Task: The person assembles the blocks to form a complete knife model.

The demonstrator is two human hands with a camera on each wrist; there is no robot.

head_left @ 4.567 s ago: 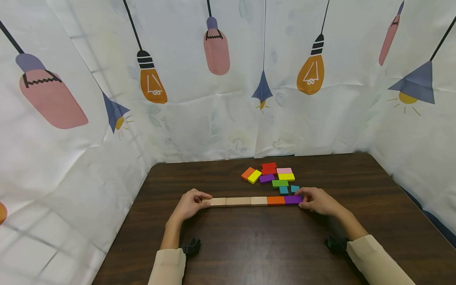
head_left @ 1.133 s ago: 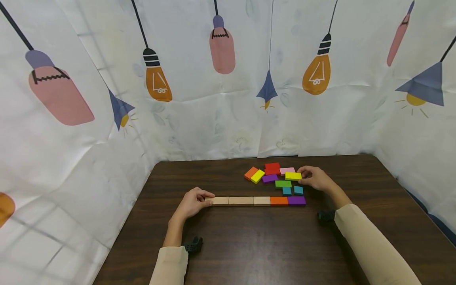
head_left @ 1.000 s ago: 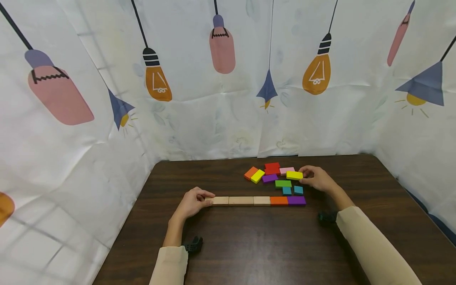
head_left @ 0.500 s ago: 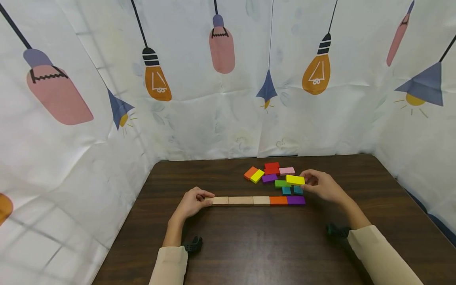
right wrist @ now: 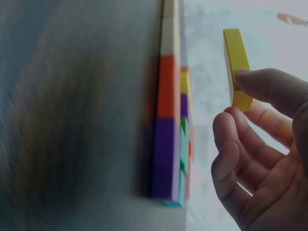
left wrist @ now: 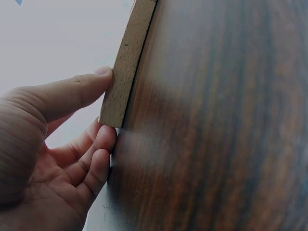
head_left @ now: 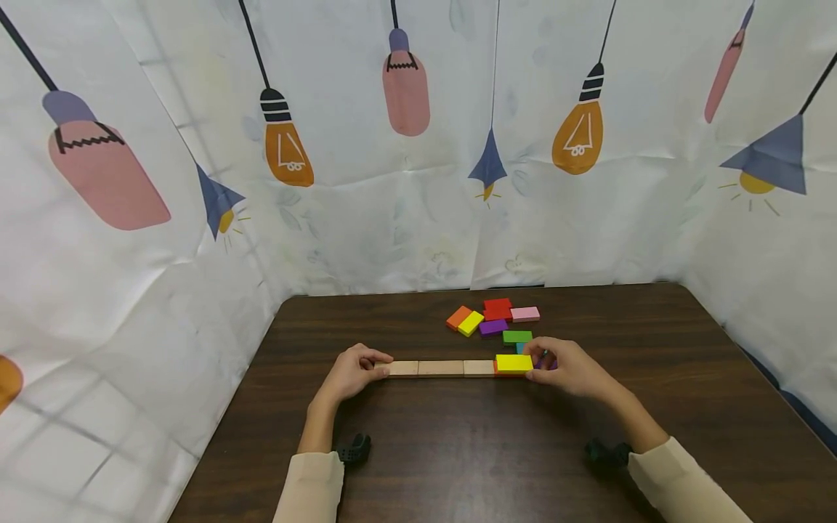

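A straight row of blocks lies across the table: plain wood blocks (head_left: 441, 369) on the left, then an orange block (right wrist: 167, 86) and a purple block (right wrist: 163, 159). At the row's left end, my left hand (head_left: 349, 374) holds the end wood block (left wrist: 126, 72), thumb on its top edge and fingers at its end. My right hand (head_left: 575, 370) pinches a yellow block (head_left: 514, 364) between thumb and fingers. The right wrist view shows that block raised above the row. From the head it covers most of the orange block, and the hand hides most of the purple one.
Behind the row lie loose coloured blocks: red (head_left: 498, 309), pink (head_left: 525, 314), green (head_left: 517, 337), purple (head_left: 493, 327), orange (head_left: 459, 317) and yellow (head_left: 471, 324). A teal block (head_left: 519, 348) is partly hidden by the right hand. Patterned cloth (head_left: 392, 218) hangs behind the table (head_left: 471, 450).
My right hand left the purple block, took the yellow block from the loose group, lifted it and brought it forward and left over the row. My left hand stayed at the row's end.
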